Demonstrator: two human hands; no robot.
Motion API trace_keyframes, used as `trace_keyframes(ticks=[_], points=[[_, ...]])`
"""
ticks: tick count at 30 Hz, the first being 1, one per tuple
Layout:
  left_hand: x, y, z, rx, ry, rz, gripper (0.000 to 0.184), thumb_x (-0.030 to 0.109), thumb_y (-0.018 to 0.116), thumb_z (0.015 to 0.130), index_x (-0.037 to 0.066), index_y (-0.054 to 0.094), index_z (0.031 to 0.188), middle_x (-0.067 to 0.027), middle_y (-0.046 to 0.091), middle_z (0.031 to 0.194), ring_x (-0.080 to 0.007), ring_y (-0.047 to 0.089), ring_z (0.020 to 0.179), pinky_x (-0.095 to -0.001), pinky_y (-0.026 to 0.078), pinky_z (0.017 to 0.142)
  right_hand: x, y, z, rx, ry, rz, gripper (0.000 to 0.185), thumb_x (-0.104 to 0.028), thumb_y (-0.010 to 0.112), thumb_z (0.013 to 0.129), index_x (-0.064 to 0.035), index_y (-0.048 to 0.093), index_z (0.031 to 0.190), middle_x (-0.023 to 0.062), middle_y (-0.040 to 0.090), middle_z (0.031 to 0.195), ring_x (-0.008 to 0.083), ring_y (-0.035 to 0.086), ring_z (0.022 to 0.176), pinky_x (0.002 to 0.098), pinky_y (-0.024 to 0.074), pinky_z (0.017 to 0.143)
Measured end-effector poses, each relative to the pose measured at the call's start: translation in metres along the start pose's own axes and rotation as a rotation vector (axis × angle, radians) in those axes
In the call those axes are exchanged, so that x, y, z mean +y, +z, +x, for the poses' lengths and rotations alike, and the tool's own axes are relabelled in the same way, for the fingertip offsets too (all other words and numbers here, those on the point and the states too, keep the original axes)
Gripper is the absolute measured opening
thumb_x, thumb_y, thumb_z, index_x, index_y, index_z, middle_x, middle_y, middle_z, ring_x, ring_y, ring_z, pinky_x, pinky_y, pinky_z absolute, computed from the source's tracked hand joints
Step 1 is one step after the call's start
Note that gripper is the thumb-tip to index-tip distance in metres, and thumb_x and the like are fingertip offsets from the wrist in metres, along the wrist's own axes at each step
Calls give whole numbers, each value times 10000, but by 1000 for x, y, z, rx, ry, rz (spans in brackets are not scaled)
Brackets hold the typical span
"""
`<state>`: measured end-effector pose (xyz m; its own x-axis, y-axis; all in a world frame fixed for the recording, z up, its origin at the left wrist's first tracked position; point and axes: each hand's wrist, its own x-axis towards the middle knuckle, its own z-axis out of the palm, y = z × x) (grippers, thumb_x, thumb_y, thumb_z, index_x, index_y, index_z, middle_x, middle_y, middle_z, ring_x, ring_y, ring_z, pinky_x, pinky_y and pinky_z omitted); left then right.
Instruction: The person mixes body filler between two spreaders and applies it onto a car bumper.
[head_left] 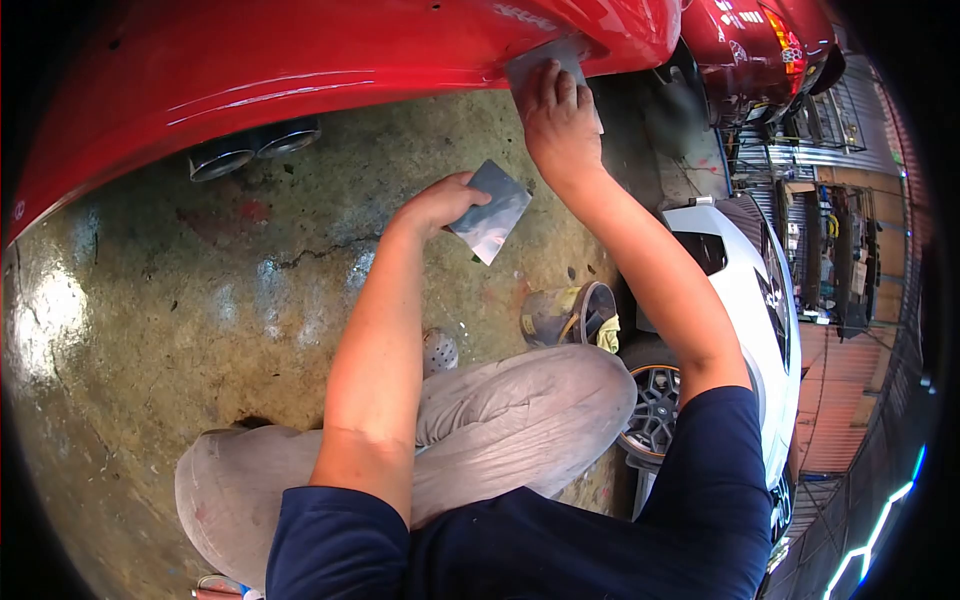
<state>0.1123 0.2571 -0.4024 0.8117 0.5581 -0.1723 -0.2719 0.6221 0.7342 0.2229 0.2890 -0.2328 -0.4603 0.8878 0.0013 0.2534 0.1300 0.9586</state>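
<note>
My left hand (440, 205) pinches a thin, square grey plate (493, 210) with a glossy face, its thumb lying on top. The plate is held in the air below the red car bumper (420, 60). Against the bumper's lower edge, my right hand (562, 125) presses a thin grey sheet (530, 72), fingers laid over it. Whether this sheet is sandpaper or a flat spreader cannot be made out. Around it the red paint shows a dull greyish patch; the surface directly under the sheet is hidden.
Twin exhaust tips (255, 147) hang beneath the bumper. A dirty bucket (570, 315) with a yellow cloth on its rim stands on the stained concrete floor (200, 300). A white car (735, 260) is to the right, another red car (745, 60) behind. Shelving (850, 250) lines the wall.
</note>
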Motion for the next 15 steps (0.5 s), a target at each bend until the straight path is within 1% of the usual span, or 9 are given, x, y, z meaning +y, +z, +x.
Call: trace_keyframes(ticks=[6, 9, 11, 12, 14, 15], points=[[-17, -8, 3, 8, -82, 5, 452, 152, 621, 964, 41, 552, 1397, -93, 675, 1242, -184, 649, 1081, -343, 505, 960, -18, 3, -5, -50, -57, 95, 567, -180, 563, 883, 74, 501, 1386, 263, 528, 1423, 345, 541, 1244, 458, 467, 1011], [-29, -11, 6, 46, -77, -6, 444, 159, 620, 968, 44, 556, 1392, -97, 675, 1240, -188, 650, 1074, -351, 509, 953, -20, -1, -6, -52, -72, 188, 558, -163, 557, 890, 61, 496, 1398, 250, 523, 1433, 343, 527, 1278, 447, 467, 1035], [-37, -11, 9, 101, -77, -46, 434, 165, 617, 972, 45, 559, 1385, -99, 675, 1239, -191, 649, 1074, -354, 506, 955, -17, -8, -12, -28, -133, 332, 549, -139, 547, 894, 52, 490, 1406, 231, 512, 1450, 339, 520, 1291, 438, 466, 1043], [-37, -10, 7, 114, -42, -61, 412, 177, 618, 971, 40, 571, 1357, -93, 682, 1202, -190, 654, 1051, -365, 520, 910, -13, -13, -16, -14, -163, 403, 545, -126, 542, 896, 48, 488, 1410, 222, 507, 1458, 337, 517, 1298, 433, 465, 1047], [-35, -8, 3, 144, 30, -92, 373, 200, 619, 967, 30, 594, 1299, -81, 696, 1128, -186, 664, 1005, -386, 549, 818, -4, -28, -25, 30, -155, 497, 535, -130, 547, 886, 44, 506, 1391, 208, 526, 1438, 334, 526, 1287, 435, 457, 1041], [-34, -8, 4, 158, 66, -112, 379, 201, 620, 969, 27, 588, 1304, -83, 694, 1139, -187, 663, 1010, -381, 546, 831, 2, -38, -32, 51, -151, 545, 531, -132, 550, 881, 41, 516, 1381, 201, 536, 1428, 332, 530, 1281, 436, 454, 1037]])
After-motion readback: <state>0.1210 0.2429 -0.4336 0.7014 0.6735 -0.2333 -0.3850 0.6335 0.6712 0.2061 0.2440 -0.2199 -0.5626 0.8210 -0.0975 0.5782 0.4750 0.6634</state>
